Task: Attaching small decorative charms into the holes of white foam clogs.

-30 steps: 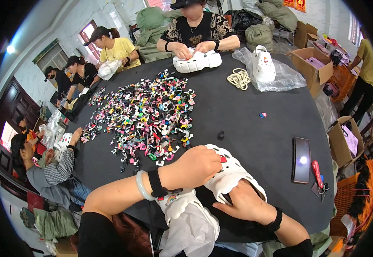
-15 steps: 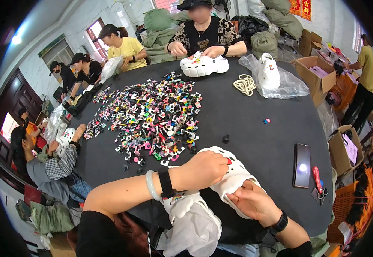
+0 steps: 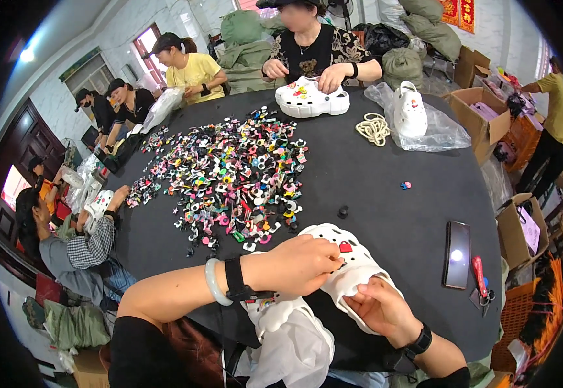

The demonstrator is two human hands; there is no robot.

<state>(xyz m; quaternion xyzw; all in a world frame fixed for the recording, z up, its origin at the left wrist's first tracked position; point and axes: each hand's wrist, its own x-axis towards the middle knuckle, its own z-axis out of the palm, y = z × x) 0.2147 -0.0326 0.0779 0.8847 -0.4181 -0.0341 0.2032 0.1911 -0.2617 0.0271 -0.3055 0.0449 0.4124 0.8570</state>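
A white clog (image 3: 324,234) with round holes lies under my hands at the table's near edge. My right hand (image 3: 382,307) grips it by the opening, thumb outside and fingers partly inside. A red bag-shaped charm (image 3: 345,247) sits on its upper. My left hand (image 3: 304,262) is closed in a pinch over the clog's side, just below that charm; whatever its fingertips hold is hidden. Beneath my left forearm is another white clog (image 3: 281,315) with a colourful charm, partly covered, with white thin wrapping (image 3: 294,352) in it.
A wide heap of small colourful charms (image 3: 236,178) covers the table's left middle. A phone (image 3: 457,254) and a red-tagged key bunch (image 3: 480,278) lie right. Across the table a person handles a white clog (image 3: 310,100); beside it are a cord (image 3: 373,129) and another clog (image 3: 409,113).
My left hand has shifted slightly left and down off the red charm, which now shows fully on the clog. My right hand keeps its hold.
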